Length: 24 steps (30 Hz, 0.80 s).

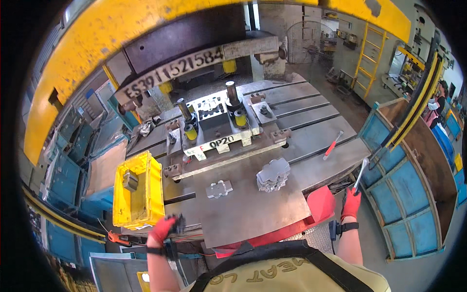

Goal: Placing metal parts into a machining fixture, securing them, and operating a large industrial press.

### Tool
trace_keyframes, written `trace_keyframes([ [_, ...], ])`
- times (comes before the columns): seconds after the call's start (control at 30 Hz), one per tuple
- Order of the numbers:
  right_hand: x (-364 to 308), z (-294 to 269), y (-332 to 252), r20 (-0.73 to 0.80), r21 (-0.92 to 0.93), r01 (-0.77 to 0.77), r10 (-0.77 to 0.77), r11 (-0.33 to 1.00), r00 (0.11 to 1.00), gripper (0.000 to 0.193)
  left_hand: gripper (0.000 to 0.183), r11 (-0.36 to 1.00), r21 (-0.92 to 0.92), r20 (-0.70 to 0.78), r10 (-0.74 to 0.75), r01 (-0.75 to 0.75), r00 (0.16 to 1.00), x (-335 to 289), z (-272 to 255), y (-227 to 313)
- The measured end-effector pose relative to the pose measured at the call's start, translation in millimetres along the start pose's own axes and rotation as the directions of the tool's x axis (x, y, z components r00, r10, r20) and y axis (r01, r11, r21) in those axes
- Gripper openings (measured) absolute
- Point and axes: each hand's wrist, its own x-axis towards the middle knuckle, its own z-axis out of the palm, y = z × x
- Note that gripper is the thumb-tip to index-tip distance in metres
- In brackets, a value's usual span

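My right hand (350, 202), in a red and black glove, is closed round a long silver metal tool (361, 174) that points up and away at the table's right edge. The tool's exact kind is not clear. Beside the near right corner of the yellow bin (161, 187), my left hand (168, 228) hangs in a matching glove; its dark fingers are too small and unclear to read. Ahead, a flat metal plate part (219, 189) lies on the steel table (243, 219). To its right stands a stack of similar metal parts (273, 174).
A press die (216, 127) with upright posts sits on the slotted bed under the yellow press frame (97, 58). A red-handled tool (332, 146) lies at right. One metal block (130, 180) is in the bin. Blue panels (389, 177) stand at far right.
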Motion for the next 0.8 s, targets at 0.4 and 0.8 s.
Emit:
trace_keyframes([
  [0.4, -30, 71, -72, 0.655, 0.482, -0.096, -0.286, 0.871, 0.699, 0.032, 0.035, 0.794, 0.265, -0.268, 0.606, -0.548, 0.749, 233, 59, 224],
  [0.8, -7, 73, -70, 0.581, 0.479, -0.124, -0.209, 0.869, 0.786, 0.031, 0.038, 0.675, 0.736, -0.389, 0.472, -0.041, 0.791, 265, 92, 274],
])
